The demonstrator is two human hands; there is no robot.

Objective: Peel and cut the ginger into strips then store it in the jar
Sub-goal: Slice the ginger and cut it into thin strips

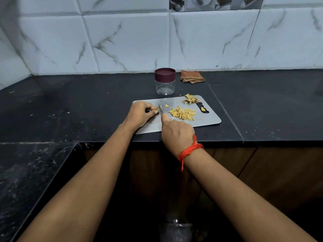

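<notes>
- Fingers (152, 108) of the left hand (141, 114) are curled in tight, thumb and fingertips pinching a small ginger piece (160, 107) down on the cutting board (207, 120). Only a yellow sliver of it shows beyond the nails.
- The right hand (176, 131) is wrapped round a knife (161, 110), its handle hidden inside the fist. The forefinger (165, 118) lies stretched out along the back of the blade.
- The blade tip stands right against the ginger piece, just beside the left fingertips (whether the edge has bitten in cannot be told from this angle).
- To the right of the blade, in the middle of the board, lies a loose heap of cut strips (182, 113), pale yellow.
- A stray chip (167, 105) lies between the blade and the heap, nearer the far edge.
- Brownish peels (190, 99) sit piled at the far right corner of the board, and one more yellow lump (202, 109) rests in the board's grip slot.
- The board itself is grey and lies slightly askew on the black counter (87, 105), close to the front edge.
- The jar (164, 89), clear-walled, stands upright on the counter just behind the board with its maroon lid (164, 74) on.
- A folded checked cloth (191, 77) lies to the right of the jar, near the tiled wall (122, 41).
- A red thread (189, 151) is tied round the right wrist.
</notes>
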